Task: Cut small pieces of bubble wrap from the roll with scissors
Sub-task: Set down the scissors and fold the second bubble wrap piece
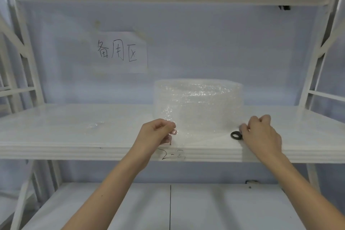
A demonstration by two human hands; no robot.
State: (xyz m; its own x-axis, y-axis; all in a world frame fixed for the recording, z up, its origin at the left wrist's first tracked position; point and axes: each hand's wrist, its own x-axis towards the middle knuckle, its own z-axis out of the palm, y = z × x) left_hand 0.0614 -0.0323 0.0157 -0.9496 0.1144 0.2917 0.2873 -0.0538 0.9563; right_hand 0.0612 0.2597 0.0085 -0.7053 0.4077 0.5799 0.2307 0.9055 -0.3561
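Note:
A clear bubble wrap roll (198,102) stands on end on the white shelf (74,136), with its loose sheet (197,132) trailing toward the front edge. My left hand (156,133) pinches the left edge of that sheet. My right hand (261,134) rests on the shelf at the sheet's right side, fingers curled over black scissors (236,135). Only one black handle loop shows; the blades are hidden under the hand, so the grip on the scissors cannot be made out.
A paper sign (121,52) with handwritten characters is taped to the back wall. A small clear scrap (96,124) lies on the shelf at left. White rack posts (313,58) frame both sides, with a lower shelf (168,207) beneath.

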